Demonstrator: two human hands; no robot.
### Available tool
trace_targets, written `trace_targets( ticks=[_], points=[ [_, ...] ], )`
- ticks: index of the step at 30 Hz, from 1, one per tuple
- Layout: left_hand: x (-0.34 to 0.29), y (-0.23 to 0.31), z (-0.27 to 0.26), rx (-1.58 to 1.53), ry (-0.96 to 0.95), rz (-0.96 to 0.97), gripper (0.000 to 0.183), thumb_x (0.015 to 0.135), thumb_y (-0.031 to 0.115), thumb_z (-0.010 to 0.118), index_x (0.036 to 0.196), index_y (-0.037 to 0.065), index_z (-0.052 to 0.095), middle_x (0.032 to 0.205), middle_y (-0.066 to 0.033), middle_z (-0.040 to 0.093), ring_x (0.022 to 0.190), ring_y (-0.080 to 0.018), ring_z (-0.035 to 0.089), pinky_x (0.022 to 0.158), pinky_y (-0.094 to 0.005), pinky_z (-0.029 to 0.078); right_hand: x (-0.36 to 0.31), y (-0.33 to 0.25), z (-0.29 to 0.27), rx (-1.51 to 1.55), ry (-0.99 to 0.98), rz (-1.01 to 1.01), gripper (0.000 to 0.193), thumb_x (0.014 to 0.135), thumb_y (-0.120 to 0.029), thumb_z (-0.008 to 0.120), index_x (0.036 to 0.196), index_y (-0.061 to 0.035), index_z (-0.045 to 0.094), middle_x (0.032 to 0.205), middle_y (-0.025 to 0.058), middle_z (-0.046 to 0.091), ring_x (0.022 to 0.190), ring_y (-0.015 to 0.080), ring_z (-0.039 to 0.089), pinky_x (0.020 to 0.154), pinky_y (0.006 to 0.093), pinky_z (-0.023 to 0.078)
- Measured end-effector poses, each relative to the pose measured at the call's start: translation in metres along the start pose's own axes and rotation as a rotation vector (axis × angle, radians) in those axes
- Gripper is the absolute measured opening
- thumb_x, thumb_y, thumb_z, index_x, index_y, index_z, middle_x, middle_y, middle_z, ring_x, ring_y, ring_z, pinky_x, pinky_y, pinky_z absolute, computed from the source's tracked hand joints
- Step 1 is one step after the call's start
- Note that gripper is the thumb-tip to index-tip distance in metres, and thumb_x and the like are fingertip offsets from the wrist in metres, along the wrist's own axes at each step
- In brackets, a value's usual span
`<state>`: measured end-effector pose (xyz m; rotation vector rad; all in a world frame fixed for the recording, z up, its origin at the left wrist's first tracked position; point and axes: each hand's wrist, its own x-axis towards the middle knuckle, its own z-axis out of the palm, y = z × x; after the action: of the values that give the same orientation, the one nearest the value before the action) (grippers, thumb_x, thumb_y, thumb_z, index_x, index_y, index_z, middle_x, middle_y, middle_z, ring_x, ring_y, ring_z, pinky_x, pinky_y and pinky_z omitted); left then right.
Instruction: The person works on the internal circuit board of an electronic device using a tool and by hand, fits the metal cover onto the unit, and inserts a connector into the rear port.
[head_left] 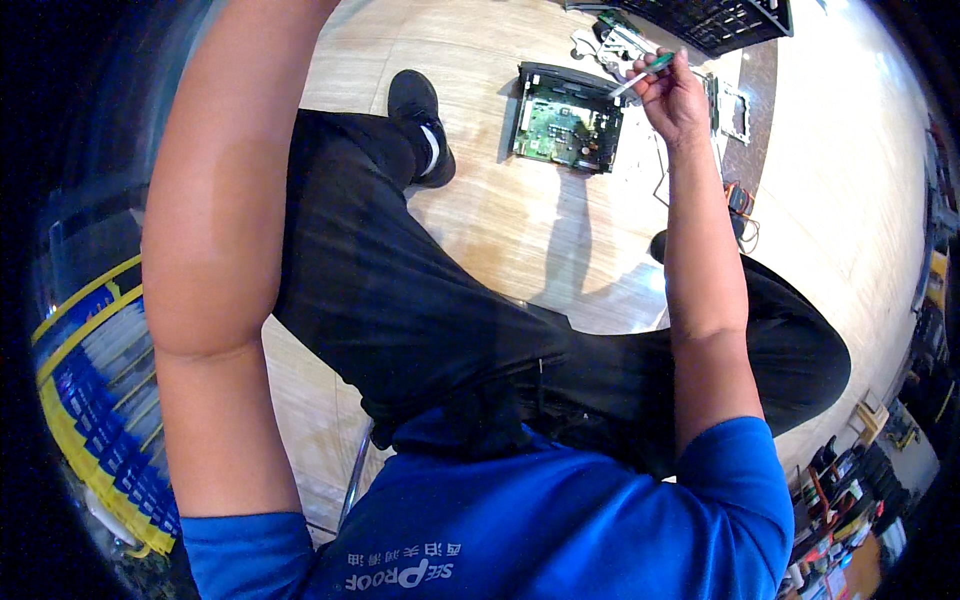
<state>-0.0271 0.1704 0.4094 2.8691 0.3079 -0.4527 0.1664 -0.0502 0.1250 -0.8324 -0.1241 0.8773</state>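
My right hand (pixel 675 98) is closed round a screwdriver (pixel 630 84) with a green handle and a pale shaft, which points down and left. Its tip is close to the right upper rim of a black electronics casing (pixel 524 110); I cannot tell whether it touches. Inside that casing lies a green circuit board (pixel 570 130) with small parts on it. My left arm (pixel 215 220) reaches up past the top edge of the picture, so the left hand is out of sight.
Behind the casing lie metal and plastic parts (pixel 605 38), beside a black crate (pixel 720 22). A metal frame (pixel 738 112) lies right of my hand. An orange cable (pixel 745 212) lies near my right knee. My shoe (pixel 415 105) rests on the floor left of the casing.
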Motion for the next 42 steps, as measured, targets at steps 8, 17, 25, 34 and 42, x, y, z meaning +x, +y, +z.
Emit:
trace_targets(
  ticks=[8, 17, 25, 34, 42],
  points=[
    [-0.01, 0.01, -0.002, 0.008, 0.02, -0.046, 0.058, 0.093, 0.036, 0.058, 0.141, 0.007, 0.045, 0.13, -0.0196, 0.058, 0.115, -0.032, 0.058, 0.098, -0.0384, 0.045, -0.01, 0.005, -0.067, -0.046, 0.157, 0.067, 0.025, 0.1, -0.027, 0.05, 0.102, -0.0035, 0.058, 0.088, 0.0097, 0.061, 0.084, 0.0246, 0.06, 0.074, 0.0395, 0.051],
    [0.004, 0.009, 0.001, 0.017, -0.049, -0.14, 0.058, 0.094, 0.036, 0.058, 0.142, 0.007, 0.044, 0.131, -0.0193, 0.057, 0.117, -0.0315, 0.057, 0.099, -0.0376, 0.045, -0.018, 0.055, -0.046, -0.935, 0.27, 0.156, 0.029, 0.086, -0.021, 0.068, 0.104, 0.002, 0.069, 0.088, 0.0107, 0.07, 0.074, 0.0176, 0.063, 0.071, 0.03, 0.051],
    [0.005, 0.008, 0.002, 0.025, -0.046, -0.157, 0.059, 0.094, 0.036, 0.058, 0.143, 0.007, 0.043, 0.131, -0.0201, 0.057, 0.117, -0.0312, 0.058, 0.1, -0.0364, 0.045, -0.02, 0.084, -0.015, -1.387, 0.084, 0.001, 0.03, 0.082, -0.03, 0.072, 0.097, -0.0041, 0.073, 0.09, 0.0155, 0.072, 0.084, 0.0266, 0.07, 0.078, 0.0351, 0.054],
    [0.0, 0.02, 0.005, -0.004, -0.056, -0.318, 0.057, 0.095, 0.034, 0.057, 0.143, 0.007, 0.043, 0.133, -0.0188, 0.056, 0.116, -0.0291, 0.058, 0.1, -0.0375, 0.045, -0.04, 0.13, -0.014, -1.605, -0.13, -0.205, 0.02, 0.087, -0.015, 0.065, 0.101, -0.0028, 0.067, 0.087, 0.0201, 0.068, 0.08, 0.0356, 0.067, 0.073, 0.0412, 0.052],
    [-0.004, 0.014, 0.003, 0.014, -0.041, -0.192, 0.057, 0.095, 0.035, 0.057, 0.143, 0.008, 0.043, 0.133, -0.0183, 0.056, 0.117, -0.0288, 0.058, 0.101, -0.0376, 0.045, -0.043, 0.145, -0.016, -1.761, -0.299, -0.174, 0.019, 0.089, -0.012, 0.057, 0.104, -0.0035, 0.063, 0.099, 0.0223, 0.066, 0.091, 0.0403, 0.064, 0.08, 0.0467, 0.051]
  ],
)
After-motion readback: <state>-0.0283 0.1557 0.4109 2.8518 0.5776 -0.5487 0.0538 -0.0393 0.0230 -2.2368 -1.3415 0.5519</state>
